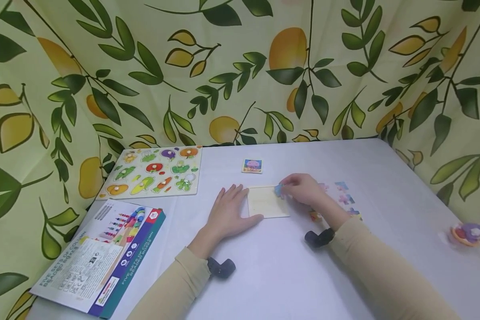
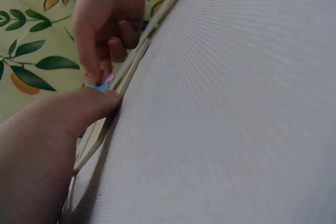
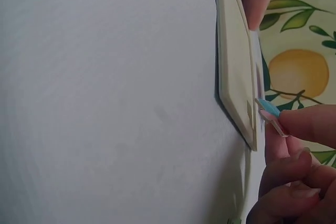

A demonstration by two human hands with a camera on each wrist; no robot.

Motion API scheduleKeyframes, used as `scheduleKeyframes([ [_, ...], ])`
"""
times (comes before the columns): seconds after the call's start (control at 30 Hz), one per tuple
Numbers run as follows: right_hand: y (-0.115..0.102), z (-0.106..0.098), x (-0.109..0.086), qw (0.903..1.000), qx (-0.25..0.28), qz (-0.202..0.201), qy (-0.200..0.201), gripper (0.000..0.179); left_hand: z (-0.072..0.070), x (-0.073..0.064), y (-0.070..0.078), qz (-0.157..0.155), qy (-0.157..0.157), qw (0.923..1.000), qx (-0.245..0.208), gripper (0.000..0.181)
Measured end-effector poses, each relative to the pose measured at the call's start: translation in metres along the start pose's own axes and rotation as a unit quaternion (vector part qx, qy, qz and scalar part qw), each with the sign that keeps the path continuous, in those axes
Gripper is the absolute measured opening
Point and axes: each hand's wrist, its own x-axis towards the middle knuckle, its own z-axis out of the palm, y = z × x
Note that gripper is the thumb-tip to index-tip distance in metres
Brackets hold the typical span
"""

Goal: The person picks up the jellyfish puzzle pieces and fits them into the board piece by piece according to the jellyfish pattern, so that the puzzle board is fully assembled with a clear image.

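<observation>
A pale wooden puzzle board (image 1: 266, 202), blank with a low raised rim, lies flat in front of me. My left hand (image 1: 230, 213) rests at its left side, fingers stretched along the far left corner and thumb on the near edge. Between thumb and fingertips my right hand (image 1: 304, 189) pinches a blue and pink jigsaw piece (image 3: 270, 107), held tilted close over the board's far right corner. Several jigsaw pieces (image 1: 346, 198) lie on the table to the right, some partly hidden behind the right hand and forearm.
A small square picture card (image 1: 252, 166) lies beyond the board. At the back left is a vegetable peg puzzle (image 1: 172, 180), with a printed box (image 1: 100, 258) nearer. A purple and orange toy (image 1: 468, 233) stands at the right edge of the white table (image 1: 264, 275).
</observation>
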Motion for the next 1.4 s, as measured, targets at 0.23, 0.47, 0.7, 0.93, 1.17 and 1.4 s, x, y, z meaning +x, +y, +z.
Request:
scheduleKeyframes([
  [0.23,-0.004,0.006,0.002,0.9997,0.001,-0.022,-0.007,0.03,0.001,0.001,-0.001,-0.003,-0.005,1.0,0.005,0.091],
  [0.47,-0.009,0.012,0.002,0.9997,-0.008,-0.022,-0.007,0.028,0.0,0.0,-0.002,-0.001,-0.006,0.9999,0.015,0.092],
  [0.7,-0.011,0.017,0.003,0.9995,0.006,-0.029,-0.007,0.028,-0.002,-0.001,-0.001,0.001,-0.006,0.9999,0.016,0.09],
  [0.93,-0.017,0.02,0.002,0.9994,0.001,-0.034,-0.009,0.029,0.0,0.0,0.0,0.005,-0.004,0.9998,0.02,0.091],
  [1.17,-0.019,0.026,0.006,0.9995,0.004,-0.032,-0.007,0.027,-0.001,0.001,0.001,0.0,-0.005,0.9997,0.023,0.09],
  [1.4,-0.019,0.027,0.005,0.9994,0.009,-0.034,-0.005,0.029,-0.002,0.0,0.001,0.004,-0.005,0.9998,0.016,0.088],
])
